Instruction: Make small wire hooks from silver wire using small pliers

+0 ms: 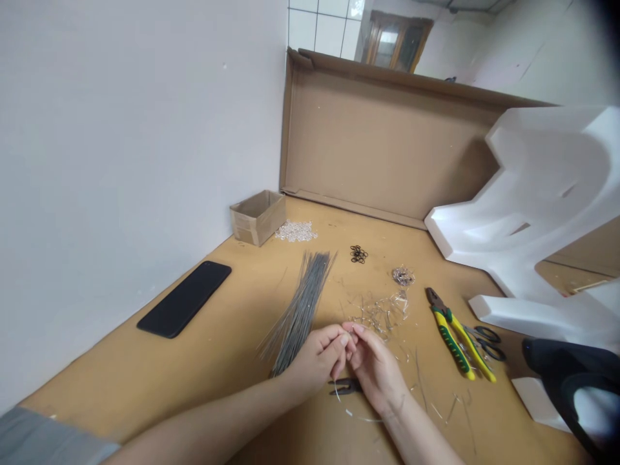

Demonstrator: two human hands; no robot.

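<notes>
My left hand (320, 357) and my right hand (375, 365) meet fingertip to fingertip low over the brown tabletop (217, 349), both pinched together on something small that I cannot make out. A thin wire curls below them, beside a small dark tool (345, 387) lying on the table under my hands. A bundle of straight grey wires (300, 310) lies just left of my left hand. Bent wire scraps (385, 313) are scattered just beyond my fingers.
Yellow-green pliers (455, 336) and small scissors (487, 342) lie to the right. A black phone (185, 298) is at left, with a small cardboard box (258, 216), clear beads (296, 231) and black rings (358, 254) further back. A cardboard sheet (382, 135), white foam pieces (533, 200) and a dark object (576, 374) stand around.
</notes>
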